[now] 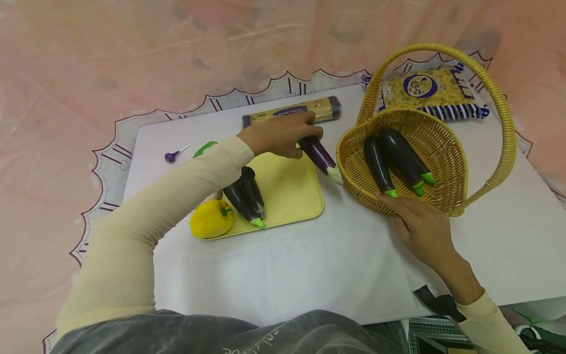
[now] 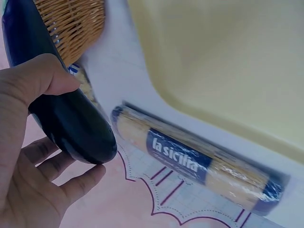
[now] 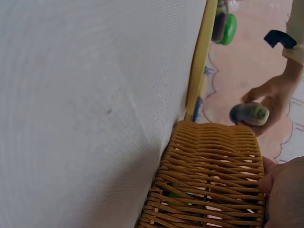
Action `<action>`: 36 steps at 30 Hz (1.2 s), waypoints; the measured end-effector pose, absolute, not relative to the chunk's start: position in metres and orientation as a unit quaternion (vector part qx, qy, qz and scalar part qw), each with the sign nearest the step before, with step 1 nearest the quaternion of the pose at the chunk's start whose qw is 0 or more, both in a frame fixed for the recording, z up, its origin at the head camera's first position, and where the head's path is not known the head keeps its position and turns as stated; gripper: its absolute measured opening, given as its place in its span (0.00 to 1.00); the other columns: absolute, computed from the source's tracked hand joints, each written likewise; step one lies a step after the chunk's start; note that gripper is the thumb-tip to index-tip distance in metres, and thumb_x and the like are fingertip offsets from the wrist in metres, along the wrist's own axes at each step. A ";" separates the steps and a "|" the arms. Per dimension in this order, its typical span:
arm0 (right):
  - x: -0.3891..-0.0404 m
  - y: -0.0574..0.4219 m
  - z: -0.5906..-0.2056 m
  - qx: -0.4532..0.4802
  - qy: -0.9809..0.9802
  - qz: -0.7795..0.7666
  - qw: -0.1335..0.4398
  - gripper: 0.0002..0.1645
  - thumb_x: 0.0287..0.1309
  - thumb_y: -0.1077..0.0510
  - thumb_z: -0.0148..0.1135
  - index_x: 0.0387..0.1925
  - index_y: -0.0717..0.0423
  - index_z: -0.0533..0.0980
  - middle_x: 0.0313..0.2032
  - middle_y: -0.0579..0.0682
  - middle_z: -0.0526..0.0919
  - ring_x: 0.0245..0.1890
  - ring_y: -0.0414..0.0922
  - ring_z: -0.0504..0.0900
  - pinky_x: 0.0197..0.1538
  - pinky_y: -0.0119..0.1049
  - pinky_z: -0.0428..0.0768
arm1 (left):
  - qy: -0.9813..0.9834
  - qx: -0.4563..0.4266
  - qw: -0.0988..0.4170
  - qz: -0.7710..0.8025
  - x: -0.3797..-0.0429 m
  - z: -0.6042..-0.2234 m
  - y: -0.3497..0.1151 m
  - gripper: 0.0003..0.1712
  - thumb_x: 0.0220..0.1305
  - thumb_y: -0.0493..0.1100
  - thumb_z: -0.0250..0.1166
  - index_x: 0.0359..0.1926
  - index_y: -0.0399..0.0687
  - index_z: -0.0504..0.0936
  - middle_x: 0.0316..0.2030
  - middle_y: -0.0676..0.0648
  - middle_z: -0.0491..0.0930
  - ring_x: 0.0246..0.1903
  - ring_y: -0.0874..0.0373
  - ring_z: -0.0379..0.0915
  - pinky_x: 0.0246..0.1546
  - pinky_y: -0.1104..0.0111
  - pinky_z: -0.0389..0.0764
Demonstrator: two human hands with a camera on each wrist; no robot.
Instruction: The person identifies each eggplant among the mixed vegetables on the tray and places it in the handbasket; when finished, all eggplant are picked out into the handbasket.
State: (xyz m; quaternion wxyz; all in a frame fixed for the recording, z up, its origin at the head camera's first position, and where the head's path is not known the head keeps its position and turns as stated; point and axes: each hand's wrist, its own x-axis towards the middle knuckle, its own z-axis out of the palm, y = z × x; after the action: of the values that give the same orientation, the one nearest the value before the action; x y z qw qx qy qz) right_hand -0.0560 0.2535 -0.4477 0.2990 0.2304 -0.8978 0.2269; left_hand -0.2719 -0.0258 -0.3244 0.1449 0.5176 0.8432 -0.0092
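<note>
My left hand (image 1: 283,135) holds an eggplant (image 1: 317,153) above the gap between the yellow tray (image 1: 296,191) and the wicker basket (image 1: 455,157). In the left wrist view, the thumb lies across the dark eggplant (image 2: 76,123) and the fingers are beneath it. The eggplant's pale stem end points toward the basket rim. My right hand (image 1: 422,228) grips the near rim of the basket. Inside lie dark eggplants (image 1: 400,152), with three green stems showing. More eggplants (image 1: 240,199) lie on the tray's left part, partly hidden by my left sleeve.
A yellow bell pepper (image 1: 212,220) sits at the tray's near left corner. Behind the tray lies a spaghetti packet (image 1: 325,109). A pasta bag (image 1: 424,91) rests behind the basket, whose tall handle (image 1: 508,132) arches over it. A purple lollipop (image 1: 170,157) lies at the left.
</note>
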 end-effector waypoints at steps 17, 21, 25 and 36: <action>-0.057 0.255 -0.447 0.230 -0.897 0.223 0.305 0.27 0.55 0.67 0.52 0.55 0.52 0.81 0.36 0.57 0.88 0.19 0.48 0.76 0.16 0.37 0.66 | 0.834 0.539 0.118 -0.028 -0.268 -0.324 0.029 0.33 0.61 0.47 0.67 0.67 0.53 0.70 0.58 0.40 0.66 0.50 0.50 0.66 0.50 0.57 0.75; -0.058 0.255 -0.448 0.229 -0.896 0.224 0.308 0.28 0.54 0.67 0.52 0.55 0.51 0.81 0.37 0.57 0.88 0.20 0.49 0.77 0.16 0.37 0.65 | 0.828 0.548 0.116 -0.030 -0.268 -0.328 0.041 0.33 0.62 0.50 0.67 0.67 0.53 0.71 0.57 0.40 0.68 0.49 0.50 0.67 0.53 0.59 0.74; -0.057 0.256 -0.448 0.231 -0.897 0.222 0.304 0.27 0.55 0.67 0.52 0.56 0.52 0.81 0.38 0.57 0.88 0.22 0.51 0.80 0.17 0.40 0.69 | 0.827 0.549 0.115 -0.034 -0.269 -0.332 0.052 0.32 0.62 0.52 0.67 0.66 0.55 0.72 0.58 0.42 0.68 0.53 0.50 0.68 0.57 0.59 0.72; -0.057 0.255 -0.447 0.233 -0.898 0.223 0.299 0.28 0.54 0.68 0.54 0.57 0.51 0.80 0.38 0.58 0.88 0.30 0.56 0.85 0.20 0.47 0.76 | 0.829 0.541 0.116 -0.075 -0.263 -0.333 0.083 0.30 0.64 0.51 0.64 0.67 0.60 0.69 0.62 0.44 0.64 0.54 0.53 0.66 0.54 0.60 0.75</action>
State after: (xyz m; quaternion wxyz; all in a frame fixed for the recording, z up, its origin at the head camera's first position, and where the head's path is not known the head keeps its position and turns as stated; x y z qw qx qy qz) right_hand -0.0566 0.2546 -0.4474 0.2986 0.2328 -0.8982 0.2234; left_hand -0.2631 0.0829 -0.3326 0.1160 0.5414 0.8294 -0.0750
